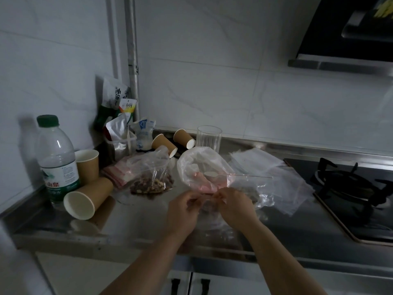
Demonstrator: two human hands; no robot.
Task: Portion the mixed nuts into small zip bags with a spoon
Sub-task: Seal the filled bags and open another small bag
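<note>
Both hands (209,204) on zip bag (207,202), counter edge (127,241) below.

Four paper cups show: one upright (87,165) and three tipped over (85,199) (164,145) (184,138). One water bottle (56,160), one clear glass (208,138) and one bag of mixed nuts (152,177) stand alongside. Two hands (184,209) (235,206) are in view.

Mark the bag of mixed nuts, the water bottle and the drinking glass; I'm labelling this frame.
bag of mixed nuts (151,184), head view, on the nuts inside.
water bottle (55,158), head view, mid-body.
drinking glass (208,138), head view, front wall.
</note>
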